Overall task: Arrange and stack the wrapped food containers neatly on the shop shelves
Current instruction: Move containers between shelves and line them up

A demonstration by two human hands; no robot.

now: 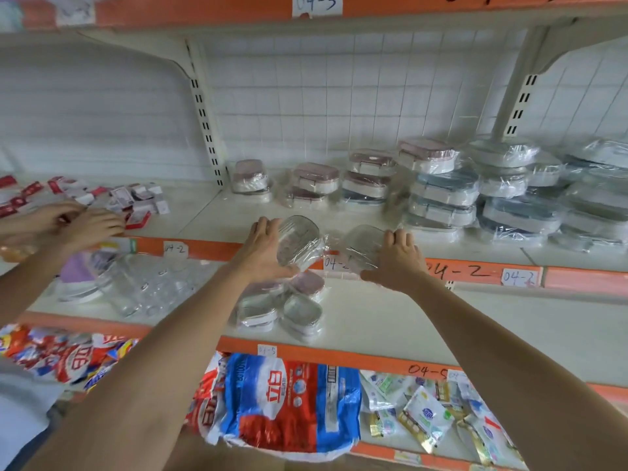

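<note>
The left hand (263, 253) grips a wrapped clear container (299, 244), thumb under it and fingers curled over its far rim, holding it tilted just above the orange front edge of the middle shelf (217, 212). The right hand (396, 258) grips a second wrapped container (362, 248) the same way, fingers curled over its right rim; this one sits over the same orange edge, just right of the first, and the 2 wraps nearly touch. Whether either container rests on the shelf I cannot tell.

Farther back on the middle shelf, toward the tiled wall, stand wrapped containers in low stacks: pink-lidded ones (316, 180) straight behind the hands, and blue and grey ones (445, 195) piled higher to the right of them.

Below the middle shelf, on the next board down, lie 3 or so more wrapped containers (285, 305) in a loose cluster, right under the left hand. Left of them is a heap of clear glassware (149, 283).

At the left end of the middle shelf, another person's hands (78, 220) rest among small red and white packets (136, 202).

Under the lowest orange rail a red and blue detergent bag (289, 406) sags forward, with small sachets (424, 413) to its right.
</note>
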